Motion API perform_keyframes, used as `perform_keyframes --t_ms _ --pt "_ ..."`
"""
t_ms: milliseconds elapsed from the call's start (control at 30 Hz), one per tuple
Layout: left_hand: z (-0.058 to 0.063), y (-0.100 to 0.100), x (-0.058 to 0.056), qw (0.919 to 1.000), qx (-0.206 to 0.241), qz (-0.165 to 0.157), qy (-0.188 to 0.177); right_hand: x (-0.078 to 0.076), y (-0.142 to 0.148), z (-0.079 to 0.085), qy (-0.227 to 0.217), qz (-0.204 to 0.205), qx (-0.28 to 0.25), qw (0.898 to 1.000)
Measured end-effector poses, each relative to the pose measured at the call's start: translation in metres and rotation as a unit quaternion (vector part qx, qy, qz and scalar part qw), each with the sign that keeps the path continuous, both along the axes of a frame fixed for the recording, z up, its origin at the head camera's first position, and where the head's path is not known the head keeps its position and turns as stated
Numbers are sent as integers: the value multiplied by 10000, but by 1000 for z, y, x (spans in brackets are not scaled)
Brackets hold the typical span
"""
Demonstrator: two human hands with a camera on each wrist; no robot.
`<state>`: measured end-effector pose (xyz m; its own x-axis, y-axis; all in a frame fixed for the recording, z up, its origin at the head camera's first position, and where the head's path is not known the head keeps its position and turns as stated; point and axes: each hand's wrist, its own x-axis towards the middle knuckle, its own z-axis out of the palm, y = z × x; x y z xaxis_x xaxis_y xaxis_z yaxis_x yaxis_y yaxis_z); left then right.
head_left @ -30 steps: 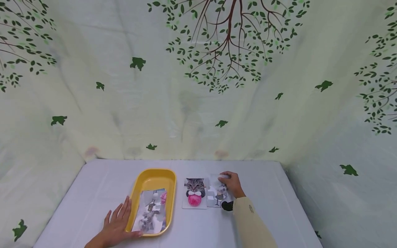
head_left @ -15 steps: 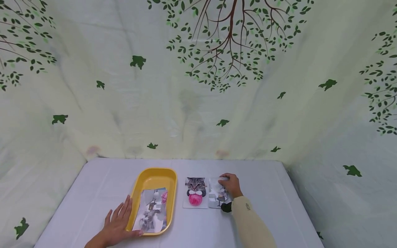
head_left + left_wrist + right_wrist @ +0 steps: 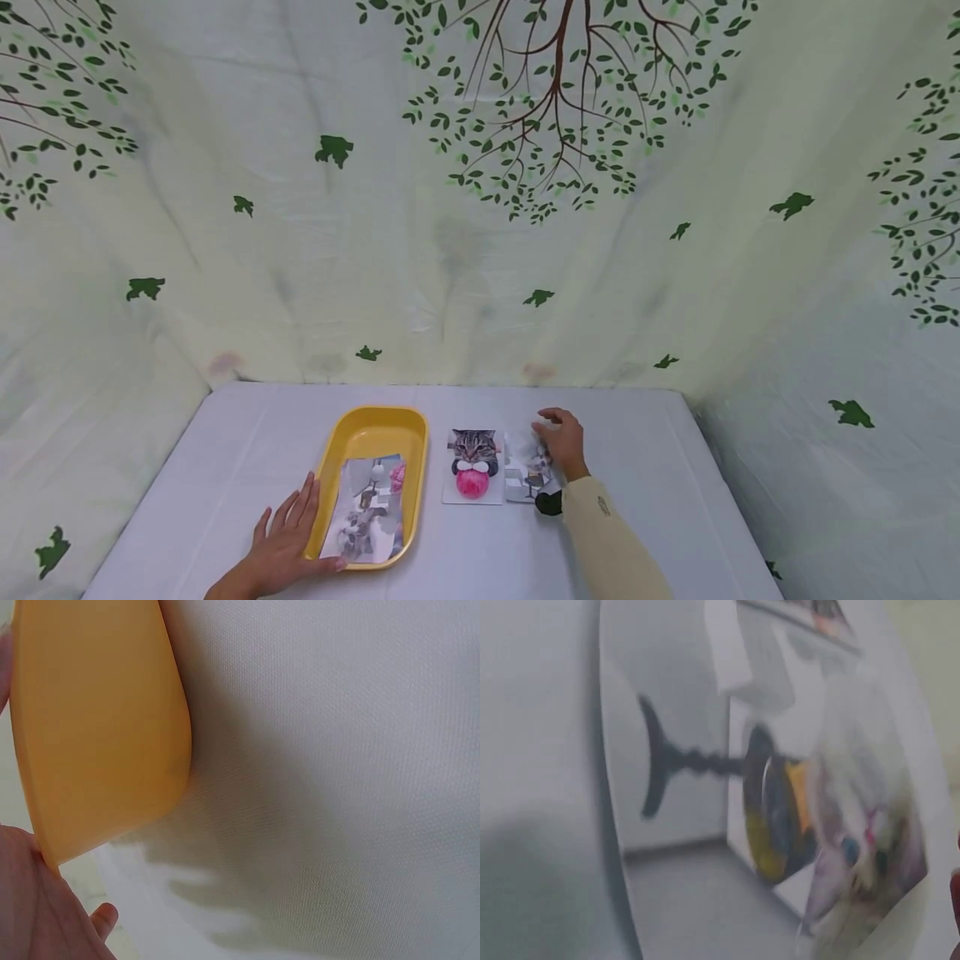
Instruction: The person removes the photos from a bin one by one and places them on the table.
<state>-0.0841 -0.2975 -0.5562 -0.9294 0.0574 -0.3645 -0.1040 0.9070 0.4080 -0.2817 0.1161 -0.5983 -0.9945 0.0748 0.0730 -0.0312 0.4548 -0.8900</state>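
My left hand (image 3: 281, 542) lies against the left side and near corner of a yellow tray (image 3: 415, 492), fingers spread and thumb along the near rim. In the left wrist view, the tray's outer wall (image 3: 105, 727) meets my palm. Inside the tray are overlapping photo cards (image 3: 367, 517). A card of a cat with a pink ball (image 3: 472, 467) lies flat to the tray's right. Beside it is a grey-white photo card (image 3: 525, 479), also in the right wrist view (image 3: 690, 900). My right hand (image 3: 564, 442) hovers over its far right part, fingers loosely bent and apart from it.
A white cloth-covered table (image 3: 240, 450) carries everything. Behind it hangs a pale curtain (image 3: 450, 275) printed with leaves and branches. A black rounded thing (image 3: 550, 502) sits under my right wrist, by the sleeve (image 3: 611, 542).
My right hand has let go of the grey-white card, now lying beside the cat card, and its fingers have lifted slightly away. My left hand stays at the tray.
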Motion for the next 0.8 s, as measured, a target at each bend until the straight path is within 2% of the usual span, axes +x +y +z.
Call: perform_keyframes --t_ms 233,500,667,800 --pt "1 -1 1 10000 48 -27 4 9 -28 12 219 658 -306 9971" --pt "3 1 1 10000 69 9 -28 34 -76 24 -40 1212 -1138 9861" --pt "2 2 -1 9999 52 55 -98 46 -108 30 -380 1313 -1166 9837" --pt "1 1 0 9999 54 87 -123 58 -133 36 -418 1455 -965 9838"
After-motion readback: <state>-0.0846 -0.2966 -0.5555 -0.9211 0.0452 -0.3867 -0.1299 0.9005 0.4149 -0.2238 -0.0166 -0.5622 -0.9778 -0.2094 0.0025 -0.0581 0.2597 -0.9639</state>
